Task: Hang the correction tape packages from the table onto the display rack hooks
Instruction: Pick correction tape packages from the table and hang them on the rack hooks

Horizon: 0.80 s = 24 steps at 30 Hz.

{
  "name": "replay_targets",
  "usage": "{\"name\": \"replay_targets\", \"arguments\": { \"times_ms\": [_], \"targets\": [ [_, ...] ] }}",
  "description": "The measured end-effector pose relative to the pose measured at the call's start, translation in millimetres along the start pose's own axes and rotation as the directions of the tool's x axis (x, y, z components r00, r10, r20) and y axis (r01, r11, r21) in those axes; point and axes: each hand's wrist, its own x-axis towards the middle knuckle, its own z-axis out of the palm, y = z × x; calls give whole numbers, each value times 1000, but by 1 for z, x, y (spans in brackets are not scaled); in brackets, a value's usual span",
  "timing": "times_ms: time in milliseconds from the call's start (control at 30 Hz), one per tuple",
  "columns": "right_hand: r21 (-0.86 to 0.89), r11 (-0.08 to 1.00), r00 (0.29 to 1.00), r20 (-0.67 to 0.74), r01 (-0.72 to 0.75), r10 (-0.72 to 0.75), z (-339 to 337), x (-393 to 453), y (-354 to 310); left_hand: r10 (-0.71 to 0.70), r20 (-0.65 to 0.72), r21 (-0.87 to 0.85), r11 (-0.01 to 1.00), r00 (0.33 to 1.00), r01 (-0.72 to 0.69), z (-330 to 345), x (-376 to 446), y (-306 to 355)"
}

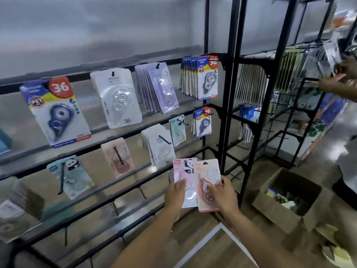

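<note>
Translucent ribbed wall panel [100,29] fills the back, well above and left of the grip, lit pale and diffuse. Black metal upright posts [231,74] stand just right of the grip, running top to bottom. Wood-grain floor [193,238] directly below, with a white strip [201,246] crossing it. Open cardboard box [286,198] sits on the floor to the right. Glossy floor [336,149] far right carries bright reflections.

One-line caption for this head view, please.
Left hand holds a pink panda package, right hand a peach one, before the display rack.
</note>
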Motion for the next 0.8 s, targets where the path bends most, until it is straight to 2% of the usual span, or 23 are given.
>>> {"name": "replay_targets", "arguments": {
  "times_ms": [133, 267, 367, 500, 700, 800],
  "targets": [
    [-39, 999, 999, 38, -32, 34, -5, 40, 0, -21, -41, 15, 1000, 999, 21, 24, 31, 7],
    [-10, 998, 989, 136, -66, 66, -14, 86, -3, -46, -104, -53, 998, 993, 41, 55, 60, 12],
    [58, 996, 975, 216, -62, 48, -24, 125, -5, -65, -166, -69, 996, 984, 54, 81, 78, 18],
    [34, 999, 956, 290, -42, 30, -32, 175, -7, -57, -197, -36, 998, 979, 51, 110, 99, 29],
    [-20, 999, 928, 373, 39, -29, -22, 203, -4, -100, -271, -88, 993, 957, 79, 116, 108, 25],
    [-57, 998, 901, 433, 26, 1, -11, 198, 0, -91, -330, -51, 996, 940, 78, 106, 106, 13]
  ]
}}
